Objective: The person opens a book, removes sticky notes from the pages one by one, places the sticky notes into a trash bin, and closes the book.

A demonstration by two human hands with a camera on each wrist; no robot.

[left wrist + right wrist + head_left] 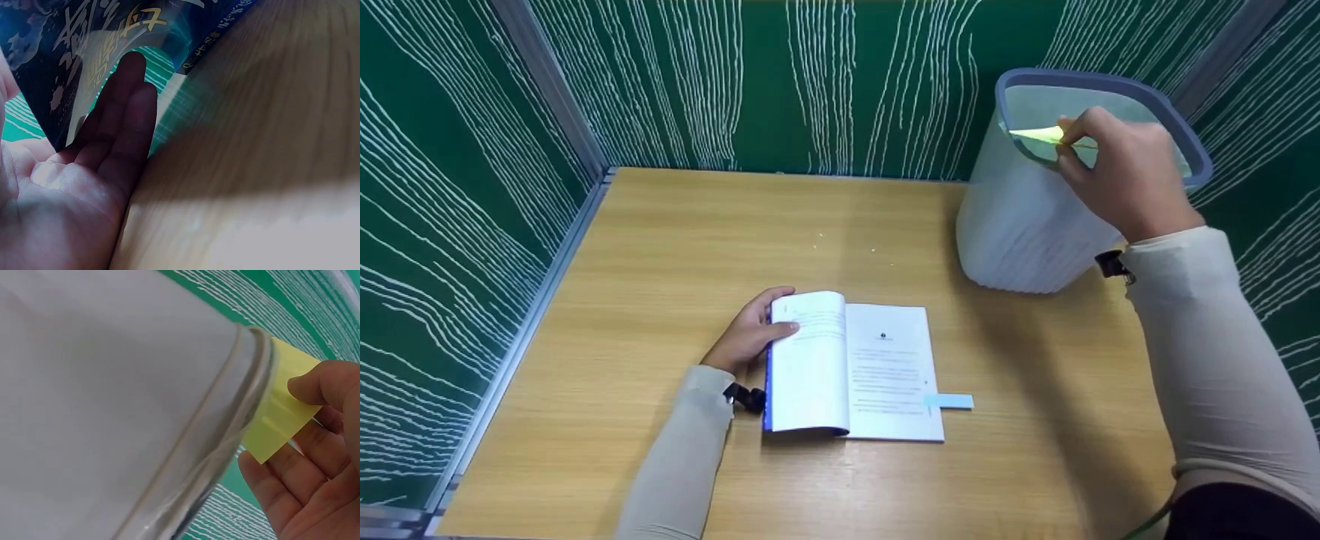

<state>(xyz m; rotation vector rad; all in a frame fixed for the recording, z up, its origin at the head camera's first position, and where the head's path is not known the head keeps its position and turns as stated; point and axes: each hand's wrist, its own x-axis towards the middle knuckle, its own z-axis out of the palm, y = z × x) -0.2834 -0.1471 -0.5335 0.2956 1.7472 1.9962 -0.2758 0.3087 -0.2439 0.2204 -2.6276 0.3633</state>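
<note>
An open book point(889, 375) with a dark blue cover point(50, 62) lies on the table. My left hand point(746, 334) holds its left side, thumb on the page and the other fingers behind the cover. Up at the far right, my right hand point(1132, 161) pinches a yellow sticky note point(287, 405) between thumb and fingers. The note is at the rim of a whitish waste bin point(1027, 217); in the right wrist view the bin's edge point(247, 388) overlaps part of it. From the book's right page sticks out a light blue sticky tab point(956, 401).
The wooden table point(697, 232) bears a few tiny white specks behind the book. Green panels point(765, 90) with white wavy lines enclose it at the back and sides. The bin stands tall in the back right corner with a grey-blue rim point(1110, 77).
</note>
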